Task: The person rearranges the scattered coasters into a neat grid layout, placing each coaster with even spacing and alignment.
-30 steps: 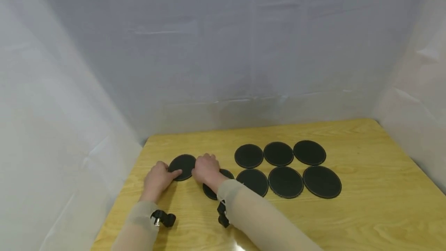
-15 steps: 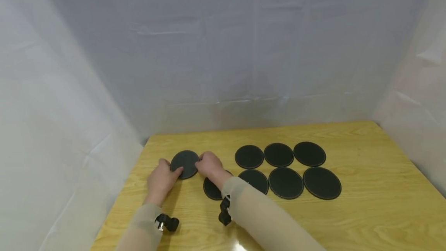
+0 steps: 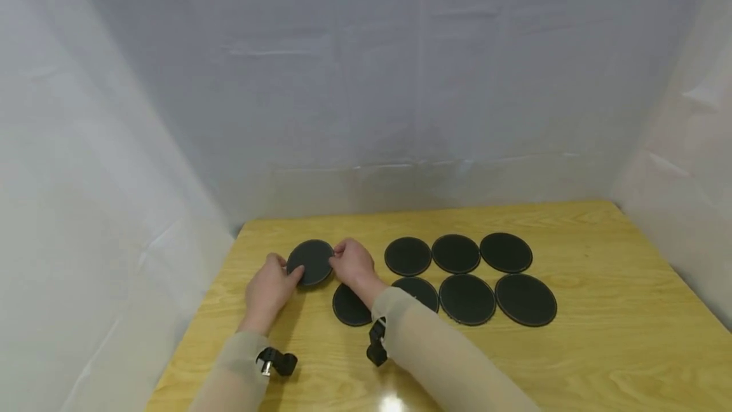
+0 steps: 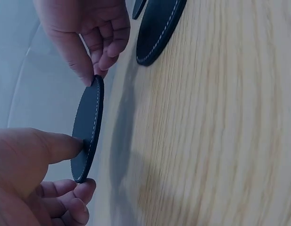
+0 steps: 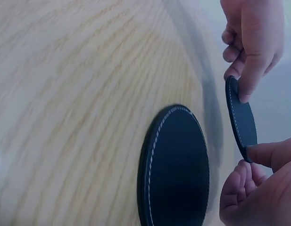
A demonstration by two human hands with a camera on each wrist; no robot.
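Observation:
A round black coaster with pale stitching [image 3: 310,262] is held between both hands, lifted off the wooden table [image 3: 600,348] and tilted. My left hand [image 3: 290,274] pinches its left rim, thumb on the face. My right hand [image 3: 338,259] pinches the right rim. In the left wrist view the coaster [image 4: 88,127] is edge-on between my left hand [image 4: 81,165] and right hand [image 4: 95,70]. In the right wrist view the coaster [image 5: 242,120] hangs above the wood, pinched by my right hand [image 5: 246,165] and left hand [image 5: 239,84].
Another black coaster [image 3: 350,305] lies flat just below the hands, also seen as the coaster on the table [image 5: 176,169]. Several more coasters [image 3: 466,275] lie in two rows to the right. White sheeting [image 3: 114,208] walls the table at left, back and right.
The coaster that lay flat at the left has been raised off the table and carried slightly right and away, both hands moving with it.

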